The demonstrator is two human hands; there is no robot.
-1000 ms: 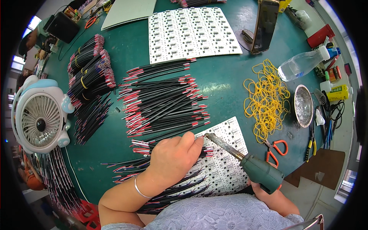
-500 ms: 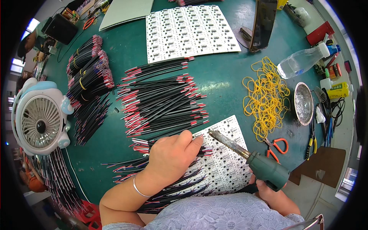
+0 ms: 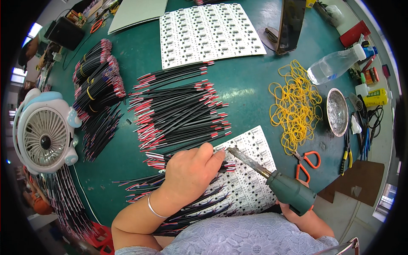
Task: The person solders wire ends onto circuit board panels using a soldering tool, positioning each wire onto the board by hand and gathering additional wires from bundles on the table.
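Pinching thin black red-tipped wire (image 3: 221, 163) at frame centre, left hand (image 3: 189, 172) steadies it on white perforated circuit panel (image 3: 250, 178); right hand (image 3: 297, 208) wraps green-handled soldering iron (image 3: 272, 180). Wire looks light, limp; best gripped near tip.

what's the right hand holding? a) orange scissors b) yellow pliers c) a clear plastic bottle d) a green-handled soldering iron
d: the right hand grips the soldering iron by its green handle, metal tip aimed at the white circuit board panel next to the left hand; the orange scissors, clear bottle and yellow pliers lie untouched on the green table.
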